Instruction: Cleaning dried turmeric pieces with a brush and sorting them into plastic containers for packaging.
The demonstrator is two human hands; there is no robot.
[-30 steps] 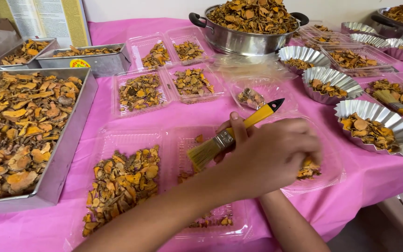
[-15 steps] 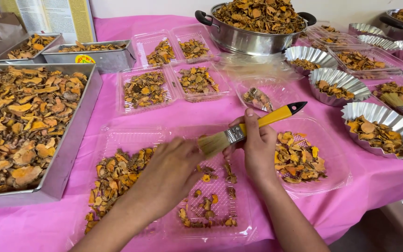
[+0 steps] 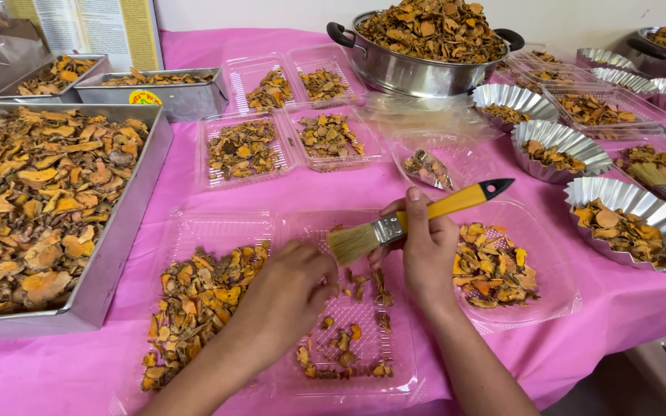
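Two hands work over a clear plastic tray (image 3: 217,231): the right hand (image 3: 425,246) grips a yellow-handled brush (image 3: 418,219), bristles toward the left hand (image 3: 290,296), which pinches dried orange slices (image 3: 194,296) beneath it.

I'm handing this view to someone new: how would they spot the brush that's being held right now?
Start at the big steel pot heaped with orange chips at the back of the pink table, then come straight toward the camera to the two hands. The brush is in the right hand, above a clear tray. Its yellow handle has a black tip; another brush lies unheld at the right edge.
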